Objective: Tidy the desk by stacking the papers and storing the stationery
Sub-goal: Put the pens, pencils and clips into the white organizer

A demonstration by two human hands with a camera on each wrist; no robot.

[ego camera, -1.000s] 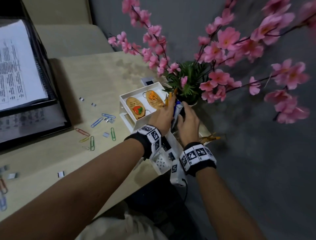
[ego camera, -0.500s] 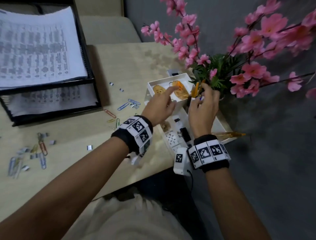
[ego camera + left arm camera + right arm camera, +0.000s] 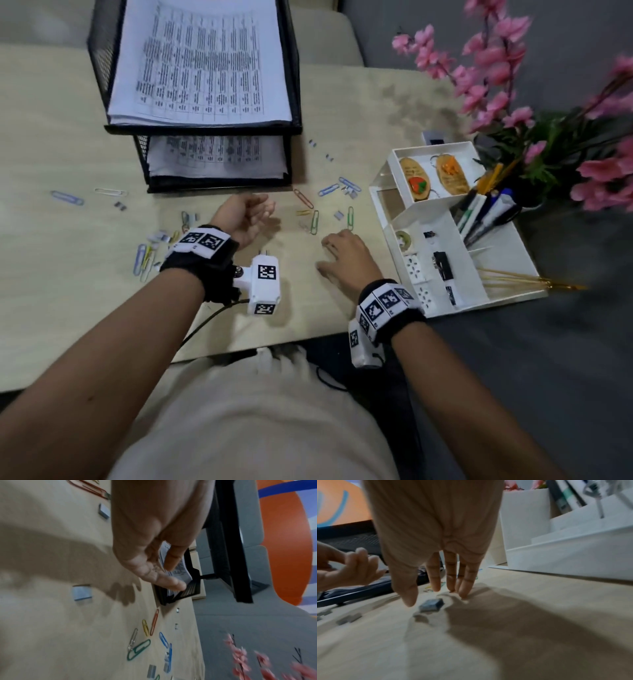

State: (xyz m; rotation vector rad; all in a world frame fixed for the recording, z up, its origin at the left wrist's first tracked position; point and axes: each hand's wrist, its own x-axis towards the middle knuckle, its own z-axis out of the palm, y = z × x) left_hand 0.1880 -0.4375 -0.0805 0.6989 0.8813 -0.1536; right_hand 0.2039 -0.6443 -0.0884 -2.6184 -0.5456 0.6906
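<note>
Right hand (image 3: 346,260) is down on the desk (image 3: 68,137), fingers straight and spread, tips touching the top and gripping nothing; in the right wrist view a small grey staple block (image 3: 431,605) lies just under the thumb and fingers. Left hand (image 3: 245,217) hovers at its ten o'clock, palm turned sideways, fingers loosely curled, nothing in it. Between and beyond the two hands, at twelve o'clock, coloured paper clips (image 3: 313,221) and more staple blocks lie scattered; another cluster (image 3: 145,255) sits at the left hand's eight o'clock. Papers (image 3: 202,61) are stacked in both tiers of the black mesh tray (image 3: 294,102) at the left hand's twelve o'clock. The white organiser (image 3: 435,246) stands at the right hand's three o'clock, pens (image 3: 486,212) upright in it. Pink flowers (image 3: 507,68) beyond at two.
</note>
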